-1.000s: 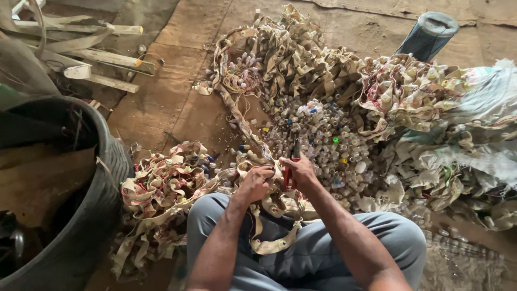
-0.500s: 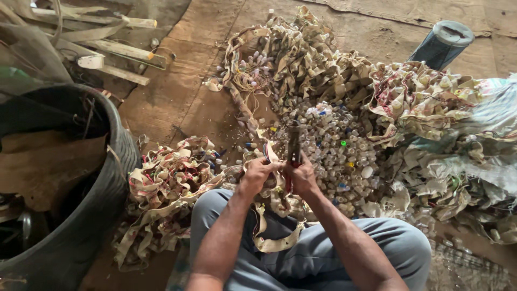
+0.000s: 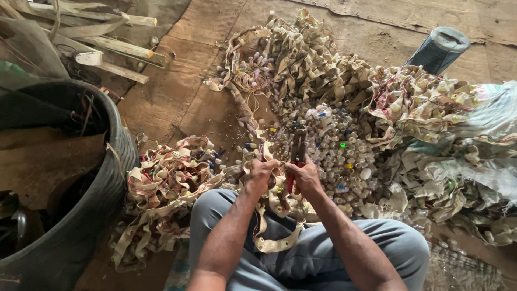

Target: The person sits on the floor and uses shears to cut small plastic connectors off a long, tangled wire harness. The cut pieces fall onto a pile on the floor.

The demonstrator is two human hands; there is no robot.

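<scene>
My left hand [image 3: 262, 173] is closed around a cream-coloured strip [image 3: 269, 245] studded with small sockets; the strip hangs down over my lap. My right hand [image 3: 305, 175] grips a pair of red-handled pliers [image 3: 297, 153], jaws pointing away from me, right beside the strip where my left hand holds it. Both hands sit close together above my knees in grey trousers. Just beyond the pliers lies a heap of small pale plastic caps and sockets [image 3: 336, 151].
A tangled pile of strips with red wires [image 3: 167, 188] lies at my left knee. A bigger heap of strips [image 3: 307, 59] spreads ahead and to the right, beside a pale sack [image 3: 484, 124]. A dark tub [image 3: 91, 215] stands left, a dark mesh cylinder [image 3: 439, 48] far right, wooden sticks [image 3: 116, 51] top left.
The pliers now stand up with jaws raised beside the strip, and my hands have drawn closer together. The camera has shifted a little.
</scene>
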